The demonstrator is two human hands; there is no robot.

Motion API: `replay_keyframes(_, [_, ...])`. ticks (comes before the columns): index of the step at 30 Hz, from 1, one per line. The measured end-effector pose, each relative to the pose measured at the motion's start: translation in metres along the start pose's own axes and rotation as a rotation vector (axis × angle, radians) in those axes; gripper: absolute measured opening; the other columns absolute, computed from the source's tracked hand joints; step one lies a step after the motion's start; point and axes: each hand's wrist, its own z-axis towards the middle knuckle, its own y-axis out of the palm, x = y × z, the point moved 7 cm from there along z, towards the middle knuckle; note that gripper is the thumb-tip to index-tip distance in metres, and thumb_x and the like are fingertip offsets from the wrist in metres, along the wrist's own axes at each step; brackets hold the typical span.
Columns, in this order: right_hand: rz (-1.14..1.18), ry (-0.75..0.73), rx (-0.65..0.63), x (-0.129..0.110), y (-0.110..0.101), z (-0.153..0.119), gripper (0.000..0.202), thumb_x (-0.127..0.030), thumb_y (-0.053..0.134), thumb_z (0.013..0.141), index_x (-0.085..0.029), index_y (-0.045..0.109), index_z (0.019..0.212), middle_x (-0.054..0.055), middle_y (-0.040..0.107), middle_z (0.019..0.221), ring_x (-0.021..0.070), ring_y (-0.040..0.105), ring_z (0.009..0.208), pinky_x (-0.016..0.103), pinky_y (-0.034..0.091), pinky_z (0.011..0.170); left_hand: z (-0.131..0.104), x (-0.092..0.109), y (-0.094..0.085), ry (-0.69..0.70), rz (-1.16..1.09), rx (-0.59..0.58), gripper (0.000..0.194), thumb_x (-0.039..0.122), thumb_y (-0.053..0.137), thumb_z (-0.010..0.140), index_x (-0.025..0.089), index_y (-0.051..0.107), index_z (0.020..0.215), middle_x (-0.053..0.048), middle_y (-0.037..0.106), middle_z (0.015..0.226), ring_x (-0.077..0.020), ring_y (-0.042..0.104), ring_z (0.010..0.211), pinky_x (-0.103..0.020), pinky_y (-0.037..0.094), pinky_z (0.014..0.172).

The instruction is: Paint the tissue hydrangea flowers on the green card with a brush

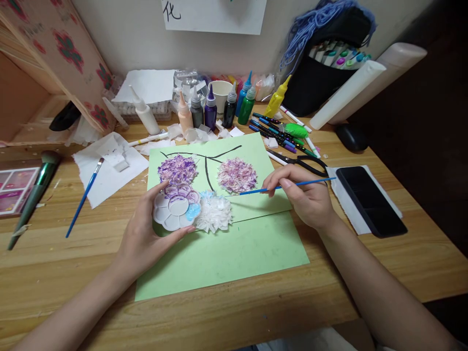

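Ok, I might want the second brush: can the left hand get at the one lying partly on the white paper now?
Probably yes, but the left hand holds the white palette, so it would likely have to set that down first; bare tabletop lies between hand and second brush.

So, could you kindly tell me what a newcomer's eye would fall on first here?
Probably the fluffy purple bloom at upper left of the green paper, the pinkish-purple bloom to its right and the white bloom, touched with blue, below them. Next, the flower-shaped palette in the left hand, at the white bloom's left edge, and the blue brush in the right hand. Behind, colourful bottles stand toward the wall.
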Motion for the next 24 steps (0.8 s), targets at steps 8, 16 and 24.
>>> replay_keyframes(8, [0.005,0.002,-0.012,-0.0002,0.001,0.0002,0.025,-0.035,0.049,0.097,-0.022,0.066,0.084,0.003,0.066,0.08,0.0166,0.061,0.069,0.032,0.05,0.065,-0.0002,-0.0009,0.0,-0.007,-0.013,-0.003,0.085,0.049,0.077,0.073,0.033,0.034,0.145,-0.01,0.056,0.134,-0.0329,0.06,0.118,-0.052,0.056,0.094])
replay_keyframes(16, [-0.022,0.012,-0.02,0.0011,0.0003,-0.0002,0.027,-0.037,0.048,0.097,-0.022,0.066,0.083,0.003,0.066,0.079,0.0165,0.061,0.068,0.032,0.05,0.065,0.0,-0.0002,-0.0005,0.009,-0.006,0.011,0.086,0.052,0.077,0.073,0.031,0.035,0.145,-0.011,0.056,0.133,-0.0317,0.061,0.115,-0.049,0.056,0.093])
replay_keyframes(24, [-0.027,0.0,-0.015,0.0001,0.0004,-0.0005,0.026,-0.034,0.048,0.097,-0.022,0.066,0.083,0.003,0.066,0.08,0.0164,0.061,0.068,0.032,0.049,0.065,0.0,-0.0002,-0.0004,0.007,0.02,0.003,0.085,0.051,0.077,0.074,0.029,0.035,0.144,-0.01,0.057,0.134,-0.0296,0.061,0.117,-0.044,0.054,0.095])
